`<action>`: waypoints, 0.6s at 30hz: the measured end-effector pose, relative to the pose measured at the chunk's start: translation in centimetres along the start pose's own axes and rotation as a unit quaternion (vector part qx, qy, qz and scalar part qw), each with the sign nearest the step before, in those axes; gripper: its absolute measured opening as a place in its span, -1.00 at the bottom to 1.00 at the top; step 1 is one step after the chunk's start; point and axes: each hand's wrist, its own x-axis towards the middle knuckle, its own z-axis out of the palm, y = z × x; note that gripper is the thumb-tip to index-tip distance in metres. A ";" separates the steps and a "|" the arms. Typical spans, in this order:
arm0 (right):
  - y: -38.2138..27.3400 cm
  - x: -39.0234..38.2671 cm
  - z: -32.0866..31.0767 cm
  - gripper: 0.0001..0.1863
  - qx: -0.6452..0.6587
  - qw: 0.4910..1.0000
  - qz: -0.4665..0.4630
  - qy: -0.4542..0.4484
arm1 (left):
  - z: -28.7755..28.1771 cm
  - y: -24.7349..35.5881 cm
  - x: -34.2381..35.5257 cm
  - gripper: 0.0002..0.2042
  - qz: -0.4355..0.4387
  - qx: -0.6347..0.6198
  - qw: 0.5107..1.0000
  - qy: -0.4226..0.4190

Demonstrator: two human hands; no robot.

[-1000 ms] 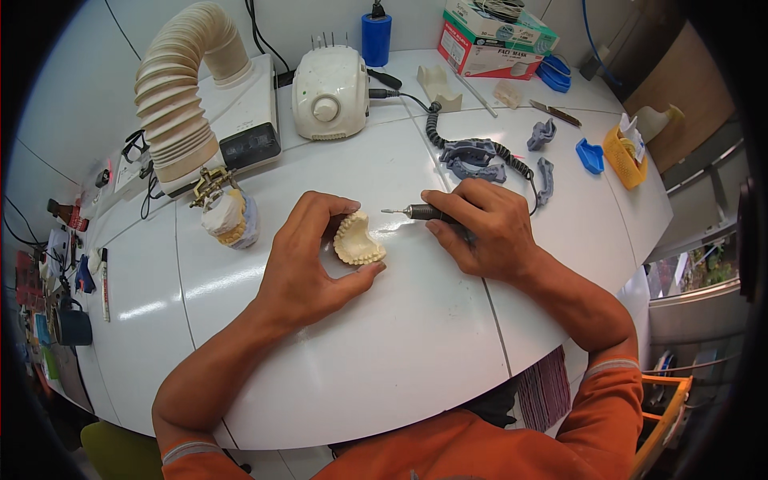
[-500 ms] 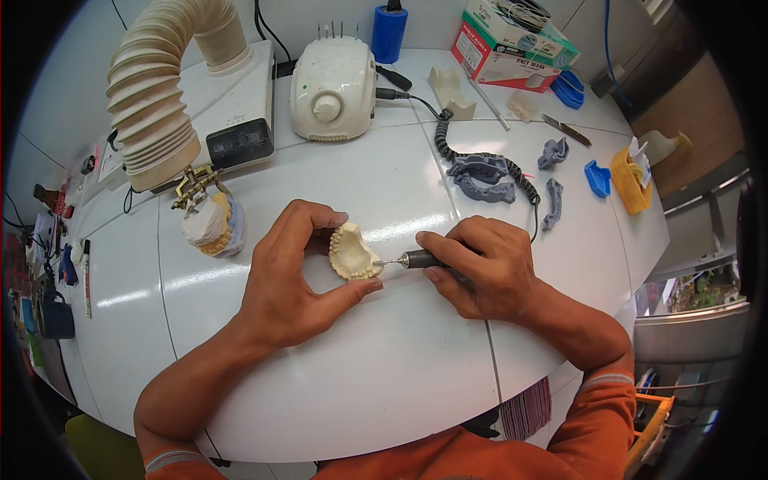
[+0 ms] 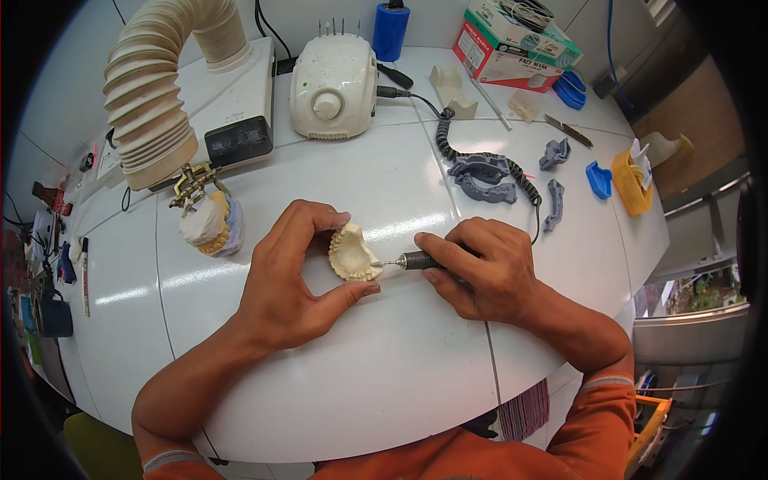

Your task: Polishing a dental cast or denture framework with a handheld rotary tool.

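A cream plaster dental model [image 3: 350,254], arch-shaped with teeth along its outer rim, is gripped between the thumb and fingers of my left hand [image 3: 290,276]. My right hand [image 3: 482,268] is closed round a dark rotary handpiece [image 3: 419,260], held nearly level. The metal bur at its tip meets the model's right edge, or comes very close; I cannot tell if they touch. From behind my right hand a black coiled cord [image 3: 445,144] runs up to the white control unit [image 3: 333,86] with a round knob.
At left, a plaster model in a brass articulator [image 3: 210,224] stands beneath a ribbed extraction hose [image 3: 148,104]. Grey impression pieces [image 3: 482,178] lie right of centre. Farther right are a knife [image 3: 569,130], a blue tray [image 3: 598,179] and a yellow basket [image 3: 632,188]. Boxes [image 3: 512,60] stand behind.
The handpiece tip has shifted very slightly on the model's right edge. Both hands keep almost the same place and grip.
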 end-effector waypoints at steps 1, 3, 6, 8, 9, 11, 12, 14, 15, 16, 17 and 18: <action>0.0 0.0 0.0 -0.62 0.000 1.000 0.000 0.000 | 0.0 -0.1 0.0 -0.28 0.000 -0.003 1.000 0.001; 0.1 0.0 0.1 -0.62 0.004 1.000 -0.003 0.001 | 0.1 -0.2 -0.1 -0.28 -0.001 -0.004 1.000 0.003; 0.1 0.0 0.1 -0.62 0.002 1.000 -0.003 0.003 | 0.1 -0.2 -0.1 -0.28 -0.002 -0.007 1.000 0.004; 0.2 -0.1 0.0 -0.57 0.004 1.000 -0.012 0.002 | 0.2 -0.3 -0.1 -0.28 0.005 -0.008 1.000 0.008; 0.3 -0.1 0.0 -0.51 0.007 1.000 -0.022 0.002 | 0.2 -0.3 -0.1 -0.28 0.005 -0.008 1.000 0.009; 0.3 -0.1 0.0 -0.51 0.007 1.000 -0.023 -0.001 | 0.1 -0.1 -0.1 -0.28 0.003 -0.001 1.000 0.007; 0.3 0.0 0.0 -0.52 0.008 1.000 -0.023 -0.003 | 0.1 -0.2 -0.1 -0.28 0.003 -0.001 1.000 0.008; 0.2 -0.1 0.1 -0.58 0.005 1.000 -0.014 0.001 | 0.2 -0.4 -0.2 -0.28 0.004 -0.010 1.000 0.010; 0.1 -0.1 0.1 -0.64 0.001 1.000 -0.005 0.006 | 0.2 -0.4 -0.2 -0.28 0.004 -0.010 1.000 0.010; 0.2 -0.1 0.1 -0.64 0.001 1.000 -0.005 0.006 | 0.2 -0.3 -0.1 -0.28 0.005 -0.008 1.000 0.010; 0.2 -0.1 0.0 -0.64 0.005 1.000 -0.009 0.005 | 0.2 -0.3 -0.1 -0.28 0.006 -0.006 1.000 0.010; 0.2 0.0 0.0 -0.63 0.009 1.000 -0.013 0.003 | 0.2 -0.3 -0.1 -0.28 0.006 -0.006 1.000 0.010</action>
